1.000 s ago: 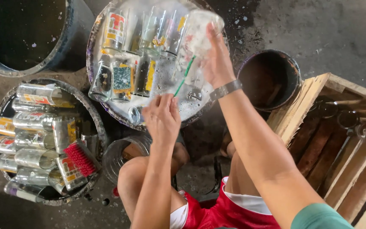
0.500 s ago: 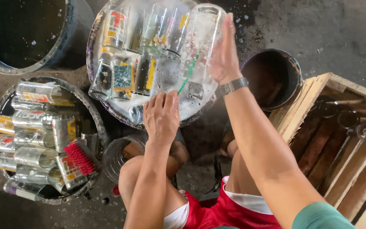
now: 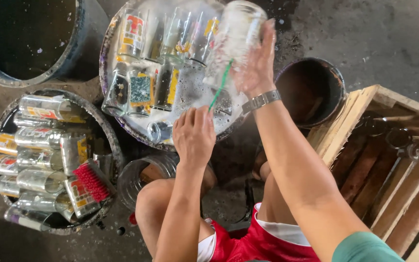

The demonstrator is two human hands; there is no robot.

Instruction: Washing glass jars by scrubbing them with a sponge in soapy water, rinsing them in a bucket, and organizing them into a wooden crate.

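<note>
Your right hand [image 3: 258,68] wraps a soapy glass jar [image 3: 233,41] above the foamy basin [image 3: 110,102]. Your left hand [image 3: 193,136] pinches a green brush handle [image 3: 219,87] running into it.

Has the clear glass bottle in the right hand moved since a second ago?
Yes. The glass bottle in the right hand has risen up-frame, toward the soapy basin's far rim.

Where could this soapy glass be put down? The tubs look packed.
The wooden crate has bare slats on its near side; a few glasses sit at its far end. The small dark bucket beside it looks unfilled. Crowded: the foamy basin under both hands and the left tub full of lying glasses with a red brush.
</note>
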